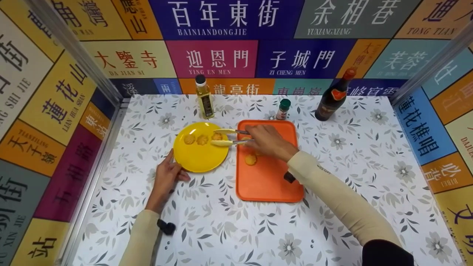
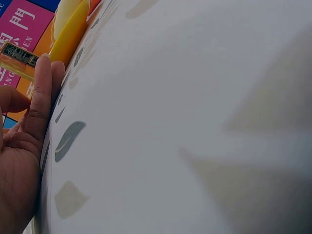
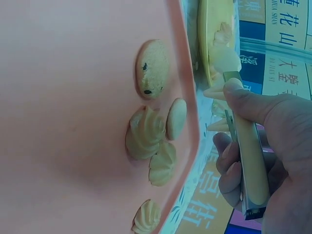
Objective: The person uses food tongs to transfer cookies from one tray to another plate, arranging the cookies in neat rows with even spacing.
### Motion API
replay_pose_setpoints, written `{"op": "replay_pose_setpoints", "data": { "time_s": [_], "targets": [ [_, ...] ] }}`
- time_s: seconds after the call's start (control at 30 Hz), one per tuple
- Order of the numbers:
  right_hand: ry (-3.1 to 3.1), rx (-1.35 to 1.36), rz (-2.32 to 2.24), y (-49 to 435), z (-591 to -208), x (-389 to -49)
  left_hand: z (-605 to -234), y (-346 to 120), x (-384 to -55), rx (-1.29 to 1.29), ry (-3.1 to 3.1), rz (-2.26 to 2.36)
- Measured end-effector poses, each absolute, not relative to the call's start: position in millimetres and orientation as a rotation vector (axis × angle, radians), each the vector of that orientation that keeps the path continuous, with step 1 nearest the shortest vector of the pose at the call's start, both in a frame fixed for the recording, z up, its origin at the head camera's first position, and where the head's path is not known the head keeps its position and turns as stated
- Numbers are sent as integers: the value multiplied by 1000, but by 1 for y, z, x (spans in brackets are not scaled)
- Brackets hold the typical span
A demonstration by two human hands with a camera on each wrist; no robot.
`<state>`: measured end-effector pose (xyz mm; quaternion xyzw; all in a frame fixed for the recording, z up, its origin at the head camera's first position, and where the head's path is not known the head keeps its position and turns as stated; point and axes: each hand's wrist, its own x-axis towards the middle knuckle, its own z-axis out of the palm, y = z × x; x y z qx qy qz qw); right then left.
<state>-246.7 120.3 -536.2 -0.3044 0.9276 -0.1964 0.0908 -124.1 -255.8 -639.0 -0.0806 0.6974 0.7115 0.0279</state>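
My right hand [image 1: 269,140] grips a pair of tongs [image 3: 251,161] with cream-coloured tips. In the head view the tongs' parted tips reach over the right side of a yellow plate [image 1: 201,159], around a cookie [image 1: 217,137]. Two more cookies, a swirled one [image 1: 189,139] and a flower-shaped one [image 1: 202,139], lie in a row left of it. My left hand [image 1: 169,173] rests on the table, fingers extended at the plate's lower left rim. Several cookies, one a spotted oval cookie [image 3: 153,69], lie on an orange tray [image 1: 269,184] under my right hand.
Behind the plate stands an oil bottle [image 1: 205,99]. A small green-capped jar [image 1: 283,109] is just behind the tray, and a dark bottle with a red cap [image 1: 332,98] stands at the back right. Sign-printed panels [image 1: 218,59] enclose the flower-patterned table [image 1: 207,229].
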Motion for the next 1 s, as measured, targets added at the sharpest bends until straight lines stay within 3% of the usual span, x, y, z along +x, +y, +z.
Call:
{"op": "replay_pose_setpoints", "data": {
  "time_s": [1.0],
  "targets": [
    [2728, -850, -644, 121, -530, -241, -640, -258, -124, -266, 2154, 2161]
  ]
}}
